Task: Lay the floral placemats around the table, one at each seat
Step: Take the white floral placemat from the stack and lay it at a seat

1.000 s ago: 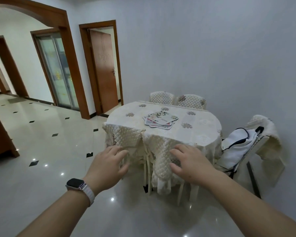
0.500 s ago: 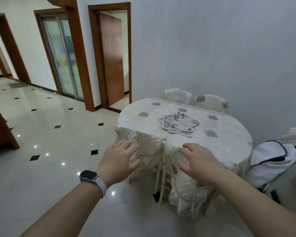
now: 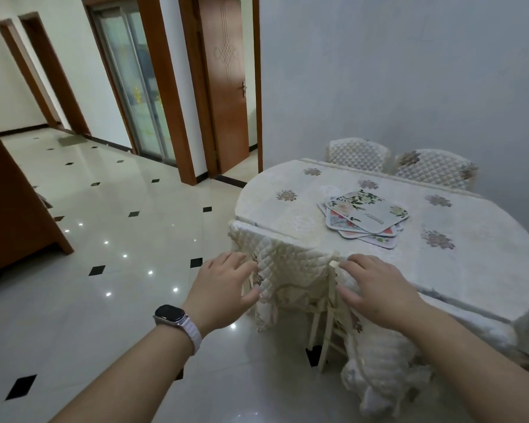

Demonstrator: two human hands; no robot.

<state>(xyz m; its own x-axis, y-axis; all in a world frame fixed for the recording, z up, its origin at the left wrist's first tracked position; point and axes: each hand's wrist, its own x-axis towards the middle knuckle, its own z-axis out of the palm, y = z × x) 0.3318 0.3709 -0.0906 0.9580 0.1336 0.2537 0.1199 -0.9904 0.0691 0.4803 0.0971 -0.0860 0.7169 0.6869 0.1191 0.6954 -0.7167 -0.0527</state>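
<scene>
A loose stack of floral placemats [image 3: 365,218] lies in the middle of the oval table [image 3: 477,270], which is covered with a cream cloth. My left hand [image 3: 223,285] hovers by the left side of the nearest quilted chair back [image 3: 290,270], fingers spread, holding nothing. My right hand [image 3: 376,288] is held over the top of the neighbouring chair back at the table's near edge, fingers apart and empty. Both hands are short of the placemats.
Two more quilted chairs [image 3: 358,155] [image 3: 434,169] stand at the table's far side against the grey wall. A wooden door [image 3: 226,83] and a glass sliding door [image 3: 135,83] are to the left. Shiny tiled floor [image 3: 119,239] spreads left; a brown cabinet [image 3: 9,209] stands at far left.
I have come closer to the table, which now sits larger and further right in view. Both hands stay stretched out and have reached the near chair backs.
</scene>
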